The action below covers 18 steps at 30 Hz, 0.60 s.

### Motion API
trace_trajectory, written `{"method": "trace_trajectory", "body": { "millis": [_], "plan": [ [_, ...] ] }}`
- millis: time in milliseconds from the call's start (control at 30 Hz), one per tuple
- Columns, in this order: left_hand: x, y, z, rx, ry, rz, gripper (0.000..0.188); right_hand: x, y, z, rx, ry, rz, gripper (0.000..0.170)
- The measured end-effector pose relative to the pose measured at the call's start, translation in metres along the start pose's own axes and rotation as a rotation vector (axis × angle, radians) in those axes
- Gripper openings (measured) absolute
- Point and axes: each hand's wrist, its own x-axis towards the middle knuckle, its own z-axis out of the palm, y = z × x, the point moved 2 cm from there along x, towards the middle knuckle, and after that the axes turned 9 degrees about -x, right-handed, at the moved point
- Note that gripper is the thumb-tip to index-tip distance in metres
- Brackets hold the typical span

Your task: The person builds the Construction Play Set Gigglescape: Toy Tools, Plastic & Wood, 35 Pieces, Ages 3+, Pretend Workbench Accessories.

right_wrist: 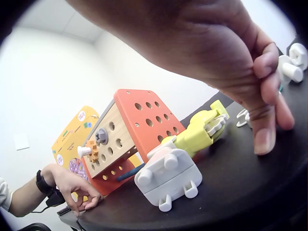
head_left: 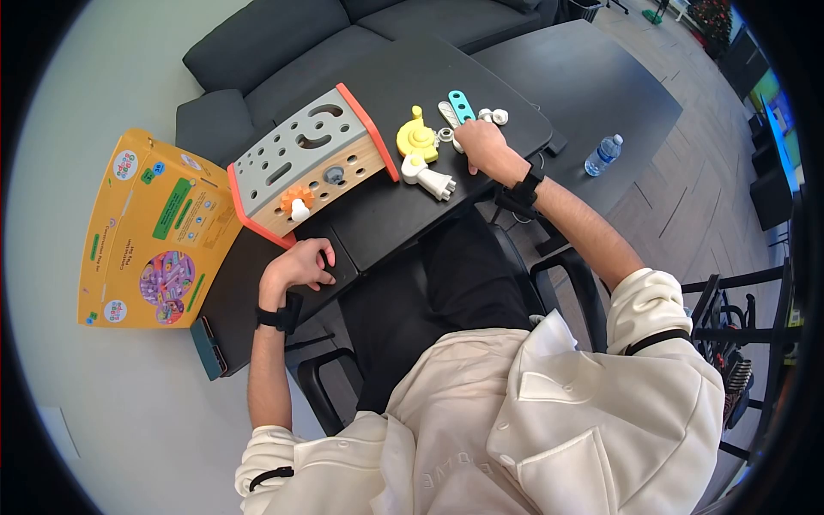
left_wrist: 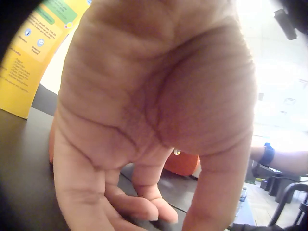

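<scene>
The right hand (head_left: pixel 483 144) is over the table among small parts, beside a teal strip (head_left: pixel 461 106) with holes and a white ring (head_left: pixel 445 135). In the right wrist view the right hand (right_wrist: pixel 240 72) points its thumb and fingers down, with nothing visible between them; white pieces (right_wrist: pixel 291 71) lie behind it. A yellow toy part (head_left: pixel 417 139) and a white claw-like piece (head_left: pixel 429 178) lie to its left. Near the table's front edge the left hand (head_left: pixel 302 264) rests below the toy workbench, fingers loosely bent and empty; the left wrist view shows its palm (left_wrist: pixel 154 96).
The grey-topped workbench (head_left: pixel 296 142) has red ends, an orange gear (head_left: pixel 297 199) and a grey bolt (head_left: pixel 334 175). A yellow box (head_left: pixel 146 232) stands at the left, and a dark teal object (head_left: pixel 209 348) is at the table's left end. A water bottle (head_left: pixel 603 155) stands at the right.
</scene>
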Motion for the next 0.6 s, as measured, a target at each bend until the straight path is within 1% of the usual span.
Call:
{"method": "trace_trajectory", "body": {
  "millis": [233, 300, 467, 600],
  "plan": [
    [0.001, -0.006, 0.000, -0.036, 0.002, 0.018, 0.031, 0.001, 0.000, 0.000, 0.001, 0.005, 0.000, 0.035],
    [0.001, -0.009, -0.001, -0.119, 0.031, 0.029, 0.029, 0.000, 0.000, -0.002, 0.002, -0.002, -0.003, 0.034],
    [0.002, -0.014, 0.000, -0.156, 0.033, 0.052, 0.028, 0.003, 0.003, 0.002, 0.029, -0.008, -0.009, 0.032],
    [-0.002, -0.010, 0.000, -0.161, 0.037, 0.055, 0.028, 0.002, 0.002, 0.004, 0.052, 0.009, -0.015, 0.026]
  ]
}}
